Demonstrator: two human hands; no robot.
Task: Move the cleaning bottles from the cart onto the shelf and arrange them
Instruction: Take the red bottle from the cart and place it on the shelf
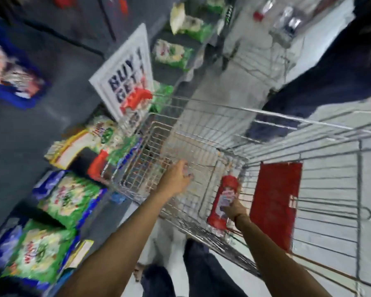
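At your nine o'clock, green packets point(70, 199) crowd the shelf point(19, 133). Your right hand point(236, 207) fingers wrap a red, white-labelled bottle point(224, 201) inside the wire cart point(201, 133); your left hand point(177, 177) fingers spread, empty.

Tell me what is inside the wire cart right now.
One red bottle is inside the cart, gripped by the right hand. The left hand reaches in, open. Otherwise the basket looks empty, though the picture is blurred.
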